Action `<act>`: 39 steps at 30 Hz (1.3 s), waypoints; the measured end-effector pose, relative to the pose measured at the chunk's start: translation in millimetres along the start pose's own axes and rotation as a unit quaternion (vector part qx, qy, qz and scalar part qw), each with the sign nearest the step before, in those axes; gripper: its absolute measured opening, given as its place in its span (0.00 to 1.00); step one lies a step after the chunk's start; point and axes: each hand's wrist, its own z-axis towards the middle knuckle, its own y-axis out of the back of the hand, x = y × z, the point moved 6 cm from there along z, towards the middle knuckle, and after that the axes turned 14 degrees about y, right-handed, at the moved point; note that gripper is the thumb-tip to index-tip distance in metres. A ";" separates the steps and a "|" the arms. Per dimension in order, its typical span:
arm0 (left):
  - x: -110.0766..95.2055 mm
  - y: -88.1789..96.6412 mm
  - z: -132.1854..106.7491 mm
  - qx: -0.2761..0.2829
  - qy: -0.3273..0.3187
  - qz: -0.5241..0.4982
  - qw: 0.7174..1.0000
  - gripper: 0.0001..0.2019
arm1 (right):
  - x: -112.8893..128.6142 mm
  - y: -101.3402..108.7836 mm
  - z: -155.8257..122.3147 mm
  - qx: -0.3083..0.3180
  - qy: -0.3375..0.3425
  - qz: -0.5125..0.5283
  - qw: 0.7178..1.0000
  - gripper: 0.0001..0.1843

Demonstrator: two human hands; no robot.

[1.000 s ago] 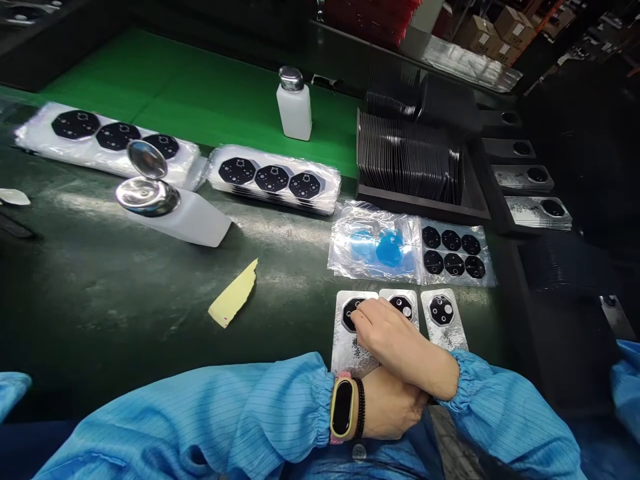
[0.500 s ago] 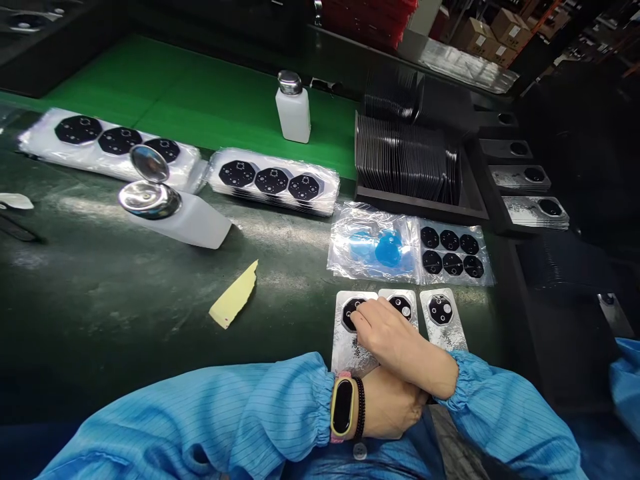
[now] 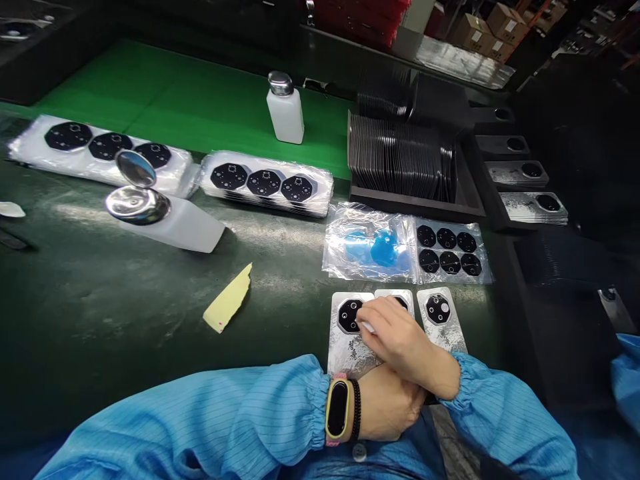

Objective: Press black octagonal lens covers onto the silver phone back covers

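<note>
Three silvery panels, each with a black octagonal patch with rings, lie in a row: a left panel (image 3: 345, 357), a middle panel (image 3: 396, 294) and a right panel (image 3: 455, 337). My right hand (image 3: 400, 333) is over the middle panel, covering much of it, its fingers pinched beside the left panel's black octagon (image 3: 349, 315). A small white piece (image 3: 369, 327) shows at those fingertips; its kind is unclear. Under my right wrist rests my left hand (image 3: 387, 407), wearing a yellow-rimmed band; its fingers are hidden.
Behind the panels lie a clear bag with blue film (image 3: 385, 248) and a sheet of black octagons (image 3: 449, 251). A black rack (image 3: 415, 200) holds upright plates. White bottles (image 3: 190, 227), bagged stacks (image 3: 265, 180) and a yellow paper scrap (image 3: 228, 300) are farther left. At the right edge shows another blue sleeve (image 3: 627, 373).
My right hand has shifted slightly right, off the left panel's octagon, and the white piece now shows at its fingertips. My left hand stays put. The whole view has moved slightly.
</note>
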 end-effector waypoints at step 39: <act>4.2 29.4 2.1 -0.090 0.034 0.020 0.995 0.19 | -17.1 -3.3 -31.7 0.140 -0.066 -0.093 0.984 0.13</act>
